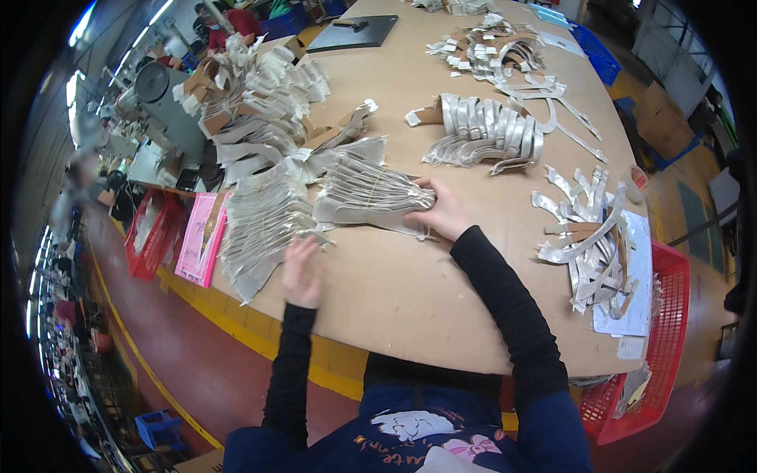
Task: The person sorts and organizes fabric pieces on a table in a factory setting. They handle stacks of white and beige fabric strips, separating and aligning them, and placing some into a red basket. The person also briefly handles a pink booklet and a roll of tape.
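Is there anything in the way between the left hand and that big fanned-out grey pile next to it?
No, nothing visible is in the way. The left hand is right at the near right edge of the grey pile; I can't tell if they touch. The right hand grips another bundle.

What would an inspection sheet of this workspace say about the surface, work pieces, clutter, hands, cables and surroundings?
Surface: brown tabletop.
Work pieces: middle fanned bundle and left fanned bundle of pale flat pieces.
Clutter: row of buckled straps; loose strap pile partly on a white sheet; black board bearing a dark tool.
Hands: right hand grips the middle bundle's right end; left hand, blurred, open by the left bundle, contact unclear.
Cables: nothing seen on the tabletop.
Surroundings: pink box at left; red plastic basket at right; blue stool.
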